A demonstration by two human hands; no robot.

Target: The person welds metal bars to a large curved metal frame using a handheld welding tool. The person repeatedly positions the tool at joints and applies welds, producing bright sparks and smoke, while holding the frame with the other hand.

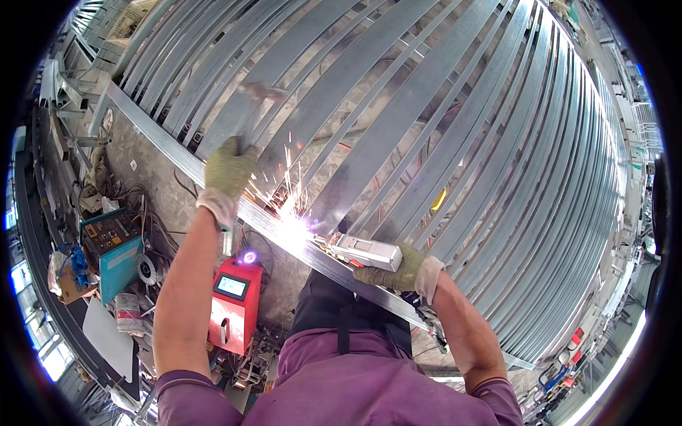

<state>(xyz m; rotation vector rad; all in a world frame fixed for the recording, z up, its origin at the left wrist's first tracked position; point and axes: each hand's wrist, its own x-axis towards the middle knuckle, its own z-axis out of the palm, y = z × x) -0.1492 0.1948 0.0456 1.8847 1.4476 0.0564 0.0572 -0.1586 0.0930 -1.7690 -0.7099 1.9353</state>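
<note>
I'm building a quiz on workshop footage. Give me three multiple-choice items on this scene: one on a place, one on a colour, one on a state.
1. Where does the red machine stand?
A. On the steel slats
B. On the floor below the left arm
C. In the right hand

2. What colour are the gloves?
A. Olive green
B. Bright orange
C. Black

3. What is happening at the tip of the handheld welding tool?
A. Nothing, it is idle
B. Water drips
C. Sparks fly

Answers: B, it sits low beside the left forearm; A, both the left hand and right hand wear olive-green gloves; C, a bright flash and sparks show on the steel rail.
</note>
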